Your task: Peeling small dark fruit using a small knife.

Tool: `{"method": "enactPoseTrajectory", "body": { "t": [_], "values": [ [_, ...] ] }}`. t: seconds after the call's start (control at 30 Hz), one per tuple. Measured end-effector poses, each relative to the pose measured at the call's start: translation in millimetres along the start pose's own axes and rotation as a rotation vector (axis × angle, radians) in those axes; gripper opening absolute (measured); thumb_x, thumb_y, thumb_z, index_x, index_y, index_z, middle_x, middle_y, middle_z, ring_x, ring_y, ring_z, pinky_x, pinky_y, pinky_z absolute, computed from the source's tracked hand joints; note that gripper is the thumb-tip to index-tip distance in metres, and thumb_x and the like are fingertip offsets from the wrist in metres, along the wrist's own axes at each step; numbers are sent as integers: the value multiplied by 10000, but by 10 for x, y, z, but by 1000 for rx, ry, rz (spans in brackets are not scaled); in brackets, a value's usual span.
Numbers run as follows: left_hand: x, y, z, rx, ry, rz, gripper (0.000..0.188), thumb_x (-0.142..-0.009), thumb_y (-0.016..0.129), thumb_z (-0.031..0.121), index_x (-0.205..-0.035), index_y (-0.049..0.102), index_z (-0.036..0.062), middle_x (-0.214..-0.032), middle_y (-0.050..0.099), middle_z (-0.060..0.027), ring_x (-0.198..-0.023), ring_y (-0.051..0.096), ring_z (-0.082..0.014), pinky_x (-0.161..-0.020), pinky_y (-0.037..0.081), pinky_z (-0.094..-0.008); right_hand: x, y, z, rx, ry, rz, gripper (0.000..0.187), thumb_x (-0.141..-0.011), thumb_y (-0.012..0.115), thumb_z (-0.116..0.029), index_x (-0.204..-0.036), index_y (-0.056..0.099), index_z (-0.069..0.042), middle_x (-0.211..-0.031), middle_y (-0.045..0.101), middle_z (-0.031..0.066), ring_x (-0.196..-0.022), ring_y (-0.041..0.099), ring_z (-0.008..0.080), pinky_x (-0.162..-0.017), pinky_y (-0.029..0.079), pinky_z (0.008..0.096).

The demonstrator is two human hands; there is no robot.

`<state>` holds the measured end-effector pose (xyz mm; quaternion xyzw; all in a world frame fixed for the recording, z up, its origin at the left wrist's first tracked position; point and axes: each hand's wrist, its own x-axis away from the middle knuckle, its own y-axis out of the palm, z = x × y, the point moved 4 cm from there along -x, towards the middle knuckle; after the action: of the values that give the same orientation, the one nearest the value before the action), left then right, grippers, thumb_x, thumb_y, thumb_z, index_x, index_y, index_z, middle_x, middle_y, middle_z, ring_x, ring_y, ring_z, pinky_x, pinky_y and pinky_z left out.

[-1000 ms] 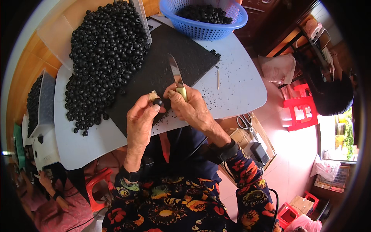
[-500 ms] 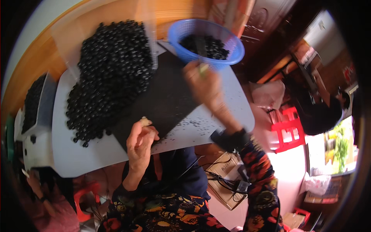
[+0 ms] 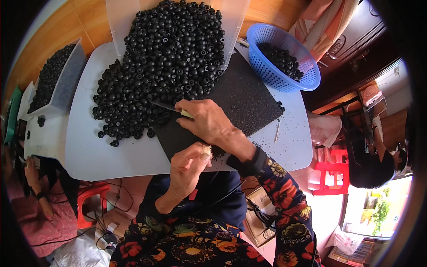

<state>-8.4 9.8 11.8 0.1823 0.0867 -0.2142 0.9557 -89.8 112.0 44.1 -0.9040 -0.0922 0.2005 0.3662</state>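
My right hand [image 3: 211,122] grips a knife [image 3: 163,105] by its yellow-green handle. The dark blade points left, its tip at the edge of a big heap of small round black parts [image 3: 173,49], many with a hole in one end. Below it, my left hand [image 3: 187,165] is closed near the table's front edge, fingertips and thumb together; whatever they hold is hidden. A pale yellowish cover [image 3: 206,150] shows at its fingertips. Both hands are over the near part of a black mat [image 3: 244,100], which lies on the white table [image 3: 115,158].
A blue plastic basket [image 3: 284,80] with black parts stands at the back right. Left of the table is a clear bin [image 3: 71,75] of similar parts. Black crumbs and a thin white stick [image 3: 277,132] lie at the right. Other people sit at both sides, near red stools [image 3: 331,178].
My right hand has come from the basket down and left with the knife, to the heap's edge. My left hand has closed further. The view has shifted.
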Motion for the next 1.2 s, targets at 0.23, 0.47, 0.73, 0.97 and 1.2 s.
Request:
{"method": "enactPoseTrajectory", "body": {
  "t": [0.23,0.47,0.73,0.97,1.2],
  "values": [
    [-84,-93,-131,136,-15,151,108,-904,495,53,-990,536,3,-795,544,-39,-776,515,-110,-779,420,-259,217,-82,139,-110,108,44,196,-764,612,-98,-938,608,-7,-714,629,112,-621,618,244,-576,488,340],
    [-195,13,-93,6,-61,205,244,-883,554,61,-1105,463,14,-881,520,-31,-812,501,-87,-698,441,-221,773,-221,74,-1021,506,-100,305,-913,552,-293,-979,622,-3,-587,405,-61,-471,314,21,-417,233,206],
    [-244,107,-133,-94,-60,81,241,-879,580,54,-1098,481,28,-919,493,-8,-807,471,-58,-667,429,-200,1011,-168,143,-1146,531,88,236,-919,578,-255,-935,588,-20,-662,514,-18,-504,409,37,-437,337,190],
    [-319,123,-212,-49,-273,-47,235,-881,605,108,-1067,579,-35,-927,585,-26,-796,522,-63,-703,447,-198,1089,-167,143,-1109,516,307,200,-929,563,-233,-866,548,-44,-630,505,-22,-512,414,29,-434,341,186],
    [-313,195,-208,85,-206,-50,250,-881,594,115,-1086,585,-26,-939,594,-24,-888,550,-90,-784,442,-231,1166,-203,202,-1120,571,409,263,-954,508,-268,-830,556,-41,-601,495,-37,-513,420,26,-422,337,201]
  ]
}}
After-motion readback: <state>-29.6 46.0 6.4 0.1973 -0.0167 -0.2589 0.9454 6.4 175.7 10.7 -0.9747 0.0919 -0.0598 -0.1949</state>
